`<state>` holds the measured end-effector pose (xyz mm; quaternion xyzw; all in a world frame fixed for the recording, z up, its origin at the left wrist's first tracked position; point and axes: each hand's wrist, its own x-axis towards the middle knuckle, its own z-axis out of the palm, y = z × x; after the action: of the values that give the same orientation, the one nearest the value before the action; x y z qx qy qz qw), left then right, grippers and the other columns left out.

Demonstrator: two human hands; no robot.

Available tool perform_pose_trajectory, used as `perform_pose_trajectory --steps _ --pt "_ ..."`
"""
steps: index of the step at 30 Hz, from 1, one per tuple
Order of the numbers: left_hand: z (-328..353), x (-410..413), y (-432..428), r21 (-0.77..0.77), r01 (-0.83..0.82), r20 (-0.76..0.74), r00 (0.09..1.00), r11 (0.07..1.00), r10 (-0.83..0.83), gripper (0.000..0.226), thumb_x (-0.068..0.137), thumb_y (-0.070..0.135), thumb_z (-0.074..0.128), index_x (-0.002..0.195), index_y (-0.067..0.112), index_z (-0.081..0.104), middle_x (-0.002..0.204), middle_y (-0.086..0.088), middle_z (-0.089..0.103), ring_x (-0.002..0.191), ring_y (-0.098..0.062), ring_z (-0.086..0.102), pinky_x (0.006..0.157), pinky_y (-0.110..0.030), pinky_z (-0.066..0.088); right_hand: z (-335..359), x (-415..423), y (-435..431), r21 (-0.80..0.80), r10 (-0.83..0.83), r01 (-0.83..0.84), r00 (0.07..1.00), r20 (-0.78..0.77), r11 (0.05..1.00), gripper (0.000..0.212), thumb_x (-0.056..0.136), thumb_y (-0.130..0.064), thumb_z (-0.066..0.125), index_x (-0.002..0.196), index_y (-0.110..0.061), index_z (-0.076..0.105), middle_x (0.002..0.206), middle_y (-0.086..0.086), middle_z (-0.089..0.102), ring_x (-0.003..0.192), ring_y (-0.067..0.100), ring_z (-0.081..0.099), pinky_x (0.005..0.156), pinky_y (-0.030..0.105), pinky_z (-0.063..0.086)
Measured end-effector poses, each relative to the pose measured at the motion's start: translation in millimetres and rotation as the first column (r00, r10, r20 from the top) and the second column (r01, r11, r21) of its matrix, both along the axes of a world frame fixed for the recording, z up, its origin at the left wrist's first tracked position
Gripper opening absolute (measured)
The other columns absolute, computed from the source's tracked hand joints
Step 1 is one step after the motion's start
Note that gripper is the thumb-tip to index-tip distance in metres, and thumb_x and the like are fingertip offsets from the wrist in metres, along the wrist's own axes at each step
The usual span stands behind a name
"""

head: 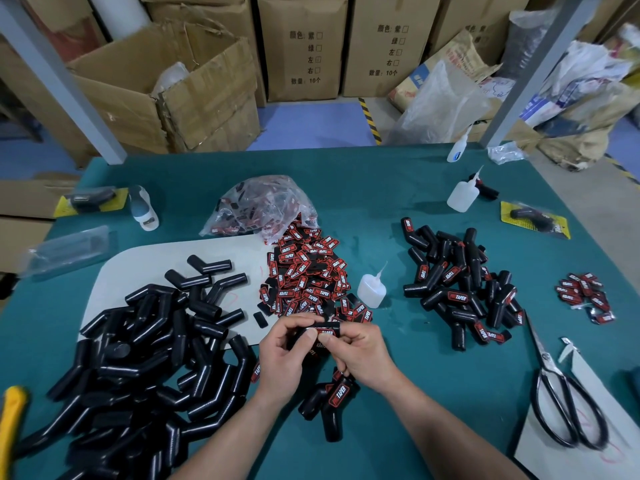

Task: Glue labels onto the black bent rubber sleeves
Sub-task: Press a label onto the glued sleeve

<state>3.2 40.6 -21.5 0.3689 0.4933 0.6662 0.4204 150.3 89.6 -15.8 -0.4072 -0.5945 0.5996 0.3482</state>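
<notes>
My left hand (pixel 282 355) and my right hand (pixel 360 355) together hold one black bent rubber sleeve (pixel 313 332) above the green table, thumbs pressing a red and black label (pixel 327 331) onto it. A big pile of unlabelled sleeves (pixel 138 368) lies at the left. A heap of loose labels (pixel 308 275) sits just beyond my hands, with a small glue bottle (pixel 371 289) beside it. Labelled sleeves (pixel 460 289) are piled at the right, and two more (pixel 329 403) lie under my wrists.
A plastic bag of labels (pixel 263 206) sits mid-table. Scissors (pixel 561 403) lie at the right, with a small label pile (pixel 585 296) beyond them. Two more glue bottles (pixel 462 195) (pixel 457 150) stand far right. Packaged sleeves (pixel 535 220) (pixel 91 199) lie near both edges. Cardboard boxes (pixel 173 84) stand behind.
</notes>
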Motion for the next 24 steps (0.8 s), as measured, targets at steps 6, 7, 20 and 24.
perform_pose_trajectory --steps 6,7,20,24 --pt "2.4 -2.0 1.9 0.001 0.013 0.060 0.998 1.000 -0.013 0.006 0.080 0.020 0.070 0.085 0.023 0.072 0.103 -0.018 0.074 0.100 -0.023 0.070 0.089 -0.027 0.054 -2.3 -1.6 -0.6 0.036 0.009 -0.010 0.999 0.034 0.999 0.046 0.092 -0.036 0.071 0.057 -0.010 0.056 0.043 -0.002 0.054 0.035 0.011 0.045 0.040 0.022 0.038" --pt "2.0 -2.5 1.7 0.000 0.014 0.060 0.998 1.000 -0.014 0.007 0.079 0.020 0.071 0.085 0.023 0.072 0.103 -0.018 0.073 0.100 -0.023 0.070 0.089 -0.027 0.054 -2.5 -1.7 -0.6 0.037 0.009 -0.010 0.999 0.035 0.999 0.047 0.092 -0.037 0.071 0.057 -0.010 0.056 0.043 -0.002 0.054 0.035 0.011 0.045 0.040 0.022 0.038" --pt "-2.0 -0.5 -1.9 0.076 0.025 -0.137 0.990 0.997 -0.015 0.018 0.088 0.017 0.064 0.101 0.029 0.067 0.111 -0.009 0.072 0.109 -0.023 0.068 0.096 -0.026 0.052 -1.2 -0.4 2.1 -0.017 -0.010 0.010 1.000 -0.013 1.000 0.049 0.089 -0.040 0.072 0.065 0.001 0.060 0.042 -0.001 0.053 0.034 0.011 0.043 0.040 0.021 0.037" --pt "-5.4 3.7 -3.2 0.133 0.021 -0.364 0.931 0.991 0.029 0.022 0.095 0.018 0.061 0.109 0.034 0.063 0.121 0.007 0.069 0.116 -0.023 0.066 0.101 -0.029 0.050 2.5 0.5 3.6 -0.058 -0.046 0.042 0.997 -0.070 0.997 0.048 0.088 -0.035 0.072 0.076 0.010 0.063 0.040 0.000 0.050 0.033 0.009 0.039 0.040 0.019 0.034"
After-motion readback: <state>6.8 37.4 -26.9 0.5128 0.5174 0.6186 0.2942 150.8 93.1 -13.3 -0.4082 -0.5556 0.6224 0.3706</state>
